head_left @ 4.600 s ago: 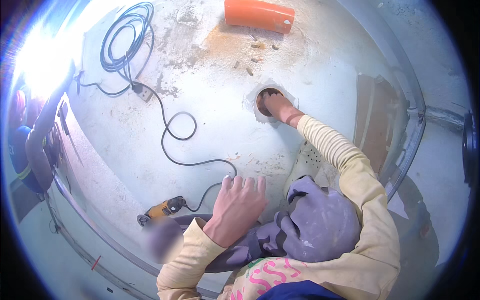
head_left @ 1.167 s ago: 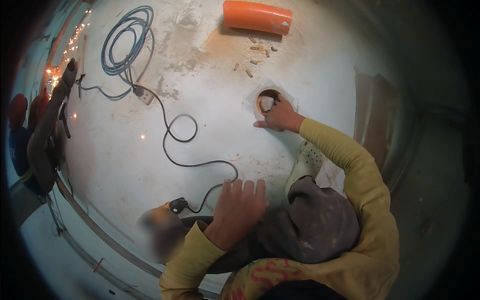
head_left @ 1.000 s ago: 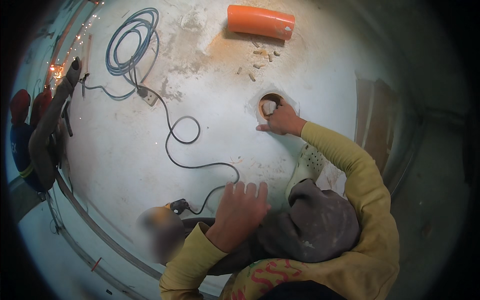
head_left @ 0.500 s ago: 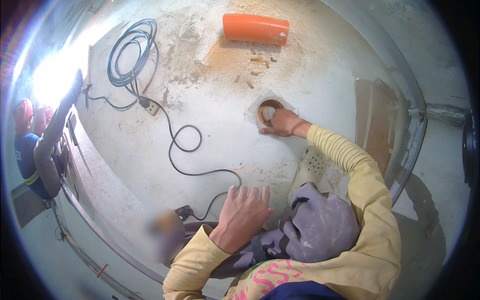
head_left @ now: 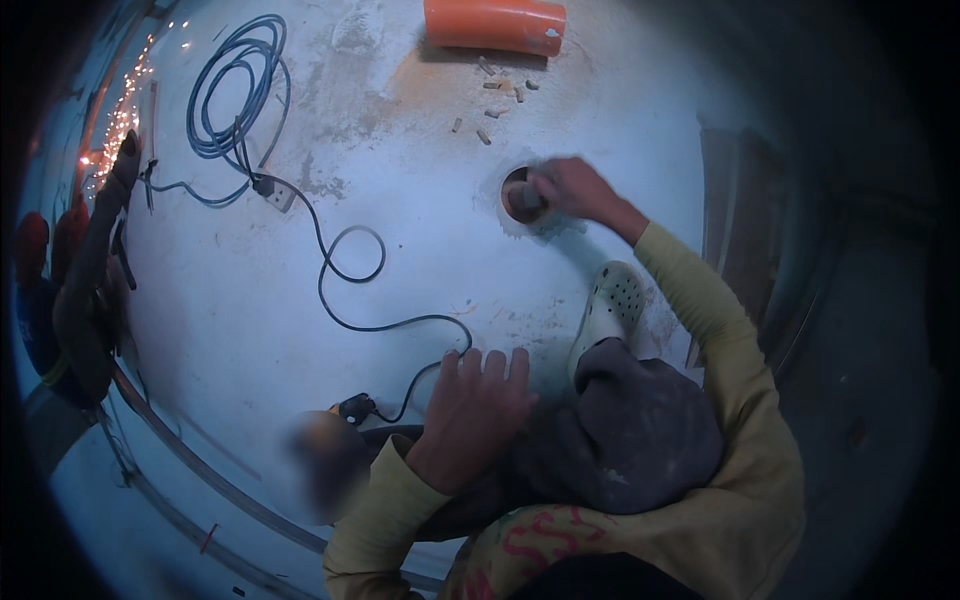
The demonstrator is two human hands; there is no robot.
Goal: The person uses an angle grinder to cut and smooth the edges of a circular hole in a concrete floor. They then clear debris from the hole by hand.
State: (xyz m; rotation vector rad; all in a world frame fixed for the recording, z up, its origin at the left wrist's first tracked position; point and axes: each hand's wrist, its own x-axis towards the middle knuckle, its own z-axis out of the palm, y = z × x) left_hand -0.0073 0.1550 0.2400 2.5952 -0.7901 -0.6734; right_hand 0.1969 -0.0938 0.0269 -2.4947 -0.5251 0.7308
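My right hand (head_left: 580, 190) is curled at the upper right rim of a round hole (head_left: 510, 203) in the pale floor. Its fingers are closed on a small greyish piece (head_left: 529, 199) that sits in the mouth of the hole; blur hides what kind of thing it is. A rough grey patch surrounds the opening. My left hand (head_left: 480, 410) is palm down above my bent leg, fingers stretched and a little apart, holding nothing. Below the hole is my light clog (head_left: 607, 305), with holes in its top.
An orange pipe (head_left: 495, 25) lies at the far side, with short brownish bits (head_left: 492, 112) before it. A coiled cable (head_left: 235, 90) runs through a socket block (head_left: 275, 192) to a power tool (head_left: 340, 425). A co-worker (head_left: 75, 310) is at left, near glowing sparks (head_left: 125, 120).
The white glare at left has given way to orange sparks, and the scene is darker. My right hand has shifted up around the hole's rim. My left hand keeps its pose.
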